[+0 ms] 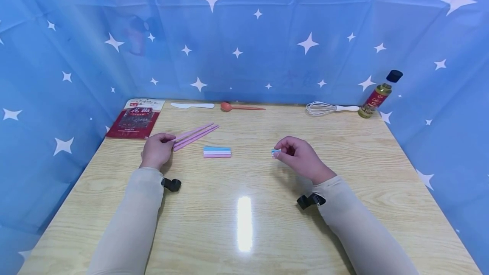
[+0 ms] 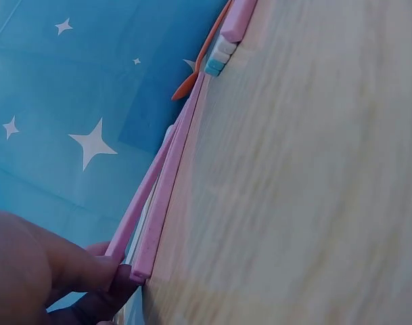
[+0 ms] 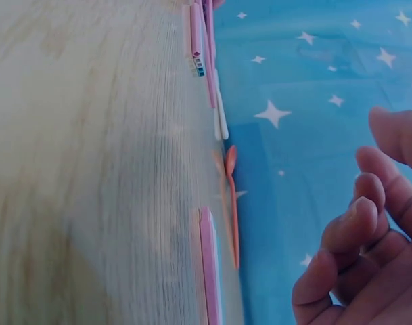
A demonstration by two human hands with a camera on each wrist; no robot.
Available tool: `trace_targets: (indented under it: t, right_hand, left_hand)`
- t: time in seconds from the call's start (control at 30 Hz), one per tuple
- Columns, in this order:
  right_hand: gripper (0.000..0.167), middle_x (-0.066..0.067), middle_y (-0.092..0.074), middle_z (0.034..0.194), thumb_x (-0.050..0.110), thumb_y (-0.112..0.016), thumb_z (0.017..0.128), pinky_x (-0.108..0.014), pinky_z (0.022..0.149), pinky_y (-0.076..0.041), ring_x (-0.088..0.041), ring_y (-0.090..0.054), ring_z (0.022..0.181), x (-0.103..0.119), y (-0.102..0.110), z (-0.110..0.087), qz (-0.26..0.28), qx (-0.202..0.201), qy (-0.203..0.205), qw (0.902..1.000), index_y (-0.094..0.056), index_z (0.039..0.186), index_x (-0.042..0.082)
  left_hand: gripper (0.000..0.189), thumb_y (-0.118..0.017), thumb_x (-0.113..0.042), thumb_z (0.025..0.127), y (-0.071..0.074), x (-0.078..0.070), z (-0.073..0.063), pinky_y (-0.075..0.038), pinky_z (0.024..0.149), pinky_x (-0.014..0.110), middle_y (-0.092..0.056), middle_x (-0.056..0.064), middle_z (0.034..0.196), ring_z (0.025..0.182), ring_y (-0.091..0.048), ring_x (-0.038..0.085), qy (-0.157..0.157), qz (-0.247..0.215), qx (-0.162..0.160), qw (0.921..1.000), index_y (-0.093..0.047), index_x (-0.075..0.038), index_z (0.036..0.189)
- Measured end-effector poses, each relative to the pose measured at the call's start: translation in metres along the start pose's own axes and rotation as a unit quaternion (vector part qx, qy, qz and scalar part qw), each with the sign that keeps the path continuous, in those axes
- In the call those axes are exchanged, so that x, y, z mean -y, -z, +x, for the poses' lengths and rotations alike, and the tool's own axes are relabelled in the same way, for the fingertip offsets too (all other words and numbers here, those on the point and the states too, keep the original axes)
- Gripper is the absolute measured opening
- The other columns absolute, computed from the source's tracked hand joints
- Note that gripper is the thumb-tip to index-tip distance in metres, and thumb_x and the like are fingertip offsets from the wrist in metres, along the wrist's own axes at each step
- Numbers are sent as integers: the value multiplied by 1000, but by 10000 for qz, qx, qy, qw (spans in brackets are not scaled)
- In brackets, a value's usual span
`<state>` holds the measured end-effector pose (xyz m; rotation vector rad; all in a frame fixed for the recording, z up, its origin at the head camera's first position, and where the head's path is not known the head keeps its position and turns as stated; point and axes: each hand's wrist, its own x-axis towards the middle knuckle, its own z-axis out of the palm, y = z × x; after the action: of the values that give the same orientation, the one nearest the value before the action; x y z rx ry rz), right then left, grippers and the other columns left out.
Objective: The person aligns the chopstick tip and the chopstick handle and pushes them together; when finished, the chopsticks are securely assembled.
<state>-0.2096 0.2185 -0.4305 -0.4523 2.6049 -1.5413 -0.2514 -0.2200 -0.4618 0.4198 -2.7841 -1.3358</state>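
In the head view my left hand (image 1: 157, 151) pinches the near end of a pink chopstick (image 2: 141, 200) between thumb and fingers. That chopstick is lifted at this end, above another pink chopstick (image 2: 166, 193) lying along the table. A row of short blue, white and pink sticks (image 1: 217, 152) lies to the right of them. My right hand (image 1: 299, 158) hovers beside a second set of short sticks (image 1: 274, 153), which it partly covers in the head view. From the right wrist, its fingers (image 3: 354, 227) look loosely bent with nothing between them, apart from the pink stick (image 3: 209, 271).
Along the table's back edge lie a red spice packet (image 1: 137, 118), a white knife (image 1: 192, 105), an orange spoon (image 1: 242, 108) and a whisk (image 1: 330, 108). An oil bottle (image 1: 376, 99) stands at the back right. A blue starred curtain (image 1: 244, 24) hangs behind the table.
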Motion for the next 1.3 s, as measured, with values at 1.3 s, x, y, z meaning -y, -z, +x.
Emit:
trace_targets:
  t: [1.3]
  right_hand:
    - [14, -6, -53, 81, 19, -68, 103, -36, 57, -40, -22, -45, 64, -16, 14, 3, -1404, 819, -1255, 9787, -75, 114, 14]
  left_hand:
    - [16, -70, -22, 102, -32, -41, -30, -46, 77, 37, -69, 0, 93, 79, -58, 18, -2193, 820, 2176, 9476, -81, -17, 112]
